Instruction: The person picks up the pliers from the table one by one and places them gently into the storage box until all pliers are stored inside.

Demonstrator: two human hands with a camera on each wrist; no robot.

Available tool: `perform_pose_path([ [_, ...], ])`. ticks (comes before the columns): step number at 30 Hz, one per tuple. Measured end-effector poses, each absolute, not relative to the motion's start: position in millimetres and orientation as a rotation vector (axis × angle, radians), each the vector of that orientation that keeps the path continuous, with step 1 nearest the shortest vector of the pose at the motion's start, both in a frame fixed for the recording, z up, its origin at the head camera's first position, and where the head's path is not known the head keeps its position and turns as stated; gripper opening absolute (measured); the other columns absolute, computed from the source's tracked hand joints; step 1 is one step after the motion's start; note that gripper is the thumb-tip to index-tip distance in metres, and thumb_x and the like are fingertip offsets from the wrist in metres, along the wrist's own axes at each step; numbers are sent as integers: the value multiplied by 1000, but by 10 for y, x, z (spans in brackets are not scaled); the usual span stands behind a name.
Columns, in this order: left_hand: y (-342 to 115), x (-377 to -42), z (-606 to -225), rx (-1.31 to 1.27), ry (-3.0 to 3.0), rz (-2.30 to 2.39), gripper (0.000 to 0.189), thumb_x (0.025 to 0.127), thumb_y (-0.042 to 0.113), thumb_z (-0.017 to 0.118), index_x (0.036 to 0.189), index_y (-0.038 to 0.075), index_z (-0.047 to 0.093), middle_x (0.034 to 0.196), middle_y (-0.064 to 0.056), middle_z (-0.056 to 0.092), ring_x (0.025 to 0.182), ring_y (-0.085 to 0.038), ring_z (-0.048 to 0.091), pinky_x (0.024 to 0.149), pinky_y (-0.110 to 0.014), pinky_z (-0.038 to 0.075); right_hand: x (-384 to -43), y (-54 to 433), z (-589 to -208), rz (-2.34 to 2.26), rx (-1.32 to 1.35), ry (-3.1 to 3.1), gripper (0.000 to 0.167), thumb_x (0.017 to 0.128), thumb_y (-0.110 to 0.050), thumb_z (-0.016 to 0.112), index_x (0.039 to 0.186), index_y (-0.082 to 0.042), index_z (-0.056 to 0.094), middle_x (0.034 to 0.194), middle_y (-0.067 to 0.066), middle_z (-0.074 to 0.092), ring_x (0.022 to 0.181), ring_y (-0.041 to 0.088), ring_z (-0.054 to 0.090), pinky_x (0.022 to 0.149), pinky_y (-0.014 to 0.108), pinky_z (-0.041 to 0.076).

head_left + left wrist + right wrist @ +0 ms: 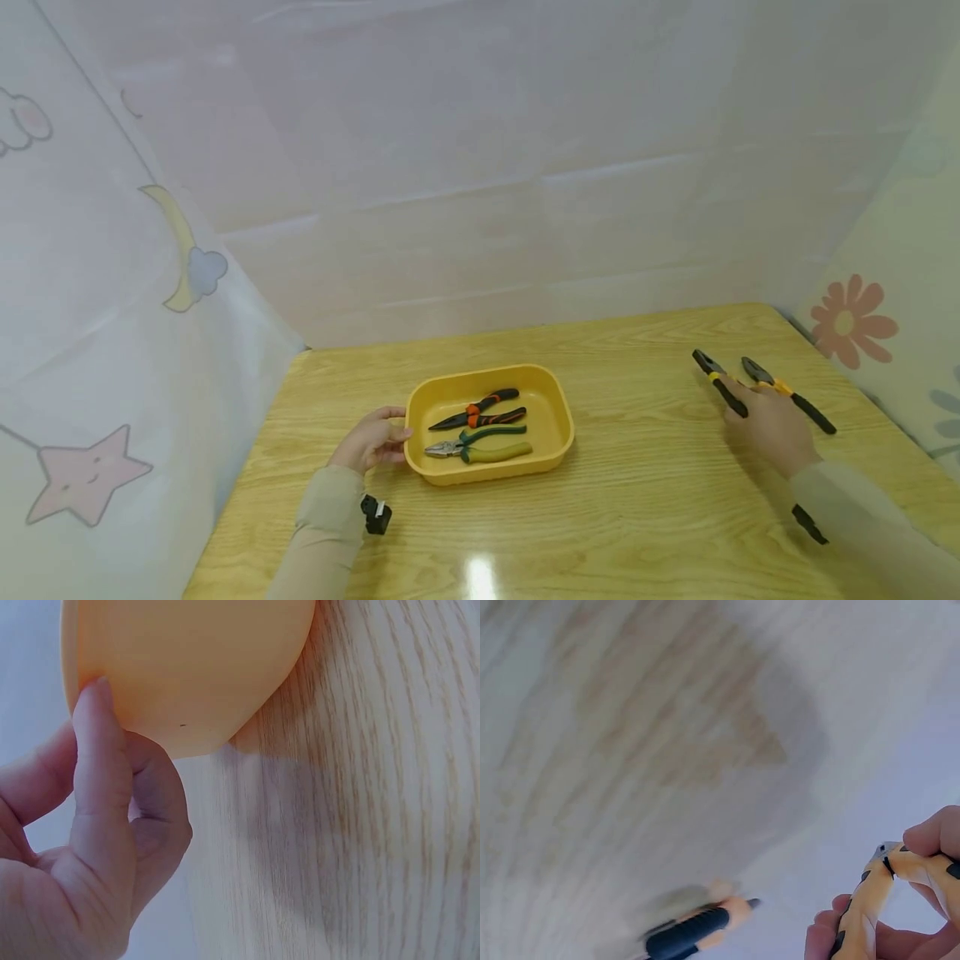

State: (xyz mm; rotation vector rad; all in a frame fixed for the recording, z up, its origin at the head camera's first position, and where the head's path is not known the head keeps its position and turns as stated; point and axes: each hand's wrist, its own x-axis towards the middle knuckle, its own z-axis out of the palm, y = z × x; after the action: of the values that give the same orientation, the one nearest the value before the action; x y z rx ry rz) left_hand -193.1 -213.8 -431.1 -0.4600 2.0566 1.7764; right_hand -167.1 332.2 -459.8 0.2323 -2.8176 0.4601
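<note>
My left hand [372, 440] pinches the left rim of a yellow plastic tray [495, 477], its thumb on the wall in the left wrist view. Inside the tray lie needle-nose pliers [472, 410] with black and orange handles and silver-headed combination pliers [450, 447] with green and yellowish handles. Over at the right side of the table, my right hand [772, 425] grips combination pliers [708, 364] with black and yellow handles. These pliers [864, 919] appear at the lower right of the right wrist view. Just beyond that hand, another pair of pliers [806, 410] with black and orange-yellow handles rests on the table.
The wooden table [630, 525] ends at a pale cloth backdrop [465, 208] behind and at both sides. A bright light reflection shows on the table near its front.
</note>
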Motion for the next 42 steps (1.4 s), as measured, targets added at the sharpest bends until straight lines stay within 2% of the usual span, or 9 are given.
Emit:
perform_pose_path([
  [3,-2130,-1938,-4310,-452,2055,1775,42,94,-4,57,134,-1,45,83,-12,55,62,-15,54,51,-23,53,-1626,3268,-4536,440,241,-2790,53,87,-8,70,134,6,51,107,46,52,44,20,41,40,31,30],
  [6,-2131,-1947,-4314,-461,2053,1772,41,94,-4,56,134,0,45,83,-12,55,62,-15,53,51,-23,53,-1602,3222,-4483,423,243,-2762,56,85,-7,72,136,3,50,107,44,51,64,43,55,47,45,43],
  [8,-2132,-1949,-4316,-467,2052,1771,42,94,-4,56,134,0,45,83,-12,55,63,-15,54,51,-23,53,-1588,3191,-4453,420,239,-2750,58,85,-7,72,138,1,50,109,44,50,82,56,52,57,57,46],
  [10,-2134,-1950,-4319,-479,2053,1772,43,94,-5,56,135,-1,45,85,-13,55,63,-15,54,51,-24,53,-1570,3158,-4428,413,236,-2744,59,85,-7,72,139,0,49,112,44,49,92,62,48,64,65,44],
  [18,-2128,-1954,-4307,-492,2047,1777,43,94,-5,56,135,-1,45,91,-15,57,65,-16,56,53,-25,54,-1509,3057,-4346,333,296,-2631,63,76,-4,79,135,-4,56,109,41,52,83,59,51,46,52,46],
  [26,-2128,-1939,-4299,-498,2049,1777,42,94,-6,57,134,-1,45,91,-15,57,65,-16,56,52,-25,53,-1462,2966,-4283,284,379,-2543,63,73,-2,79,132,-4,58,107,39,54,84,53,54,60,59,46],
  [34,-2127,-1936,-4293,-496,2048,1780,43,93,-6,57,135,-2,45,86,-13,56,63,-15,55,51,-24,53,-1397,2880,-4218,295,420,-2512,54,81,-3,73,133,-5,59,110,35,53,81,48,52,54,53,45],
  [38,-2127,-1934,-4288,-491,2048,1779,43,94,-5,56,135,-2,44,85,-12,56,63,-15,55,51,-24,53,-1388,2835,-4175,274,447,-2488,60,72,1,79,129,-4,61,110,34,53,80,47,52,57,53,45],
  [42,-2128,-1933,-4292,-486,2044,1783,42,94,-5,56,134,-1,44,83,-12,56,62,-15,54,50,-24,53,-1387,2789,-4158,281,470,-2457,57,68,2,80,123,-1,62,109,32,55,79,46,51,62,54,43],
])
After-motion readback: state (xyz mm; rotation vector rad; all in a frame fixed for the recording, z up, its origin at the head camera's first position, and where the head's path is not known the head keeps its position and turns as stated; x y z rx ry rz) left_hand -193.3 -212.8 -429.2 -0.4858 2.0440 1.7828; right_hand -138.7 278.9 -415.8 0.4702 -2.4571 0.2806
